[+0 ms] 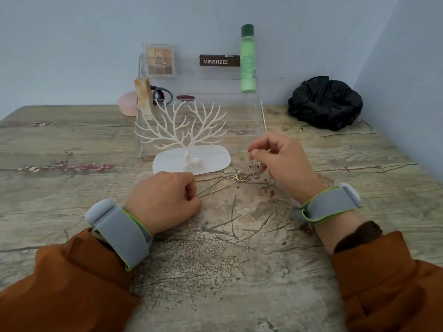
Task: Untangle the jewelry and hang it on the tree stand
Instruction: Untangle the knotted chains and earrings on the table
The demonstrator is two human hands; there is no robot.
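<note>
Orange sleeves (72, 279) come in from the bottom, one at 7 o'clock and one at 5 o'clock, and each wrist wears a grey band (122, 232).

Left hand (165, 200) rests on the bench (60, 188), a little to the 9 o'clock side of the middle. Its fingers (189, 188) are curled tight together and pinch the thin ends of the chains (211, 189), which run out from it toward 3 o'clock.

Just past the left hand, toward 12 o'clock, stands the white tree stand (184, 130) with a small deer (193, 162) on its flat base. Its branches are bare.

Between the two hands lies the jewelry (242, 178), a knot of thin chains with a gold ring and a small pearl. It lies on the bench, just beside the base of the tree stand.

Right hand (280, 159) is lifted a bit above the bench. Its thumb and first fingers (257, 153) pinch a beaded chain (254, 167) that hangs down into the knot.

Behind the tree stand, at 12 o'clock, is a clear shelf (251, 109) with a makeup box (160, 60), hair ties (163, 93), a brown box (219, 60) and a green bottle (248, 58). A pink thing (127, 104) sits beside its left end.

Far off at 2 o'clock sits a black bag (326, 103), all crumpled up.
</note>
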